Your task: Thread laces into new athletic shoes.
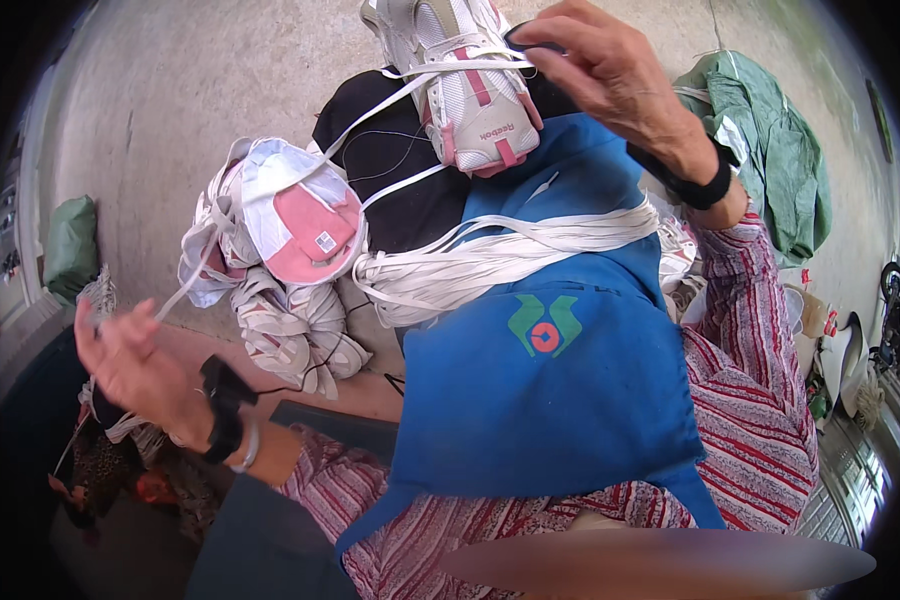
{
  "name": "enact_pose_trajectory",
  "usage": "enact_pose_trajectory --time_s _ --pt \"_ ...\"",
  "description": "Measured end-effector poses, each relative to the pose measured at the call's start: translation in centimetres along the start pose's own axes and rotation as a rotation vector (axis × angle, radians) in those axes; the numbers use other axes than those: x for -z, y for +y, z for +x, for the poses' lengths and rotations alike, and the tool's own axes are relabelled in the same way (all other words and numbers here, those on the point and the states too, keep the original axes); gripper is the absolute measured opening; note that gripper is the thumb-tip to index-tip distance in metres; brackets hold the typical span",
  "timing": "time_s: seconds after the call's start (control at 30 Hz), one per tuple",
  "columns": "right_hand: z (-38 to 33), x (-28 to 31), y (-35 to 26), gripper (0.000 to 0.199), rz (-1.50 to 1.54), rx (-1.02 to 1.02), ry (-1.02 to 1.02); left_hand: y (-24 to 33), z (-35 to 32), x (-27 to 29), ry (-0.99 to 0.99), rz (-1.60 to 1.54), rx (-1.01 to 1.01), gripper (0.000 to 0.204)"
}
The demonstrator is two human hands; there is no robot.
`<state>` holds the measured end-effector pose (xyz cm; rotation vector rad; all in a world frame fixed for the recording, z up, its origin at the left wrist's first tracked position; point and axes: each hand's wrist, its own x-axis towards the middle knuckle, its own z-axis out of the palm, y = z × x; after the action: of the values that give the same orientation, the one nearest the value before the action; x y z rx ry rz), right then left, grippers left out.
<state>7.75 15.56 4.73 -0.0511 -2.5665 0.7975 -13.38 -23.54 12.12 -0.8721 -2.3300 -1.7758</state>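
A white and pink sneaker [480, 110] rests on my lap with its heel toward me. White laces cross its upper. At its right side, my right hand [610, 75] pinches a small black curved tool [538, 45], close to a strand of lace. My left hand [140, 365] is off to the left, blurred by motion. A white shoelace [182, 292] runs to its fingertips, which seem to grip it. Between the hands lies a second shoe part, white with a pink lining [315, 225]. A thick bundle of white laces [510, 255] lies across my blue apron [540, 410].
More white and pink shoes [295, 330] are heaped left of my lap. A large green sack [760, 150] stands at right, and a smaller green bag [70, 245] far left. Other shoes and scraps lie by my right arm. Concrete floor [200, 80] stretches beyond.
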Motion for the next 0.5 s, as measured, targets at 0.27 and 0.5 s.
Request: enact_pose_trajectory --time_s 0.27,0.5 --pt "3.0 -7.8 0.6 0.01 -0.479 0.085 -0.102 -3.6 -3.3 -22.6 -0.378 -0.108 0.253 0.019" --pt "3.7 -4.2 1.2 0.016 0.035 0.129 -0.196 -4.6 -2.2 -24.3 -0.494 0.184 0.072 0.027"
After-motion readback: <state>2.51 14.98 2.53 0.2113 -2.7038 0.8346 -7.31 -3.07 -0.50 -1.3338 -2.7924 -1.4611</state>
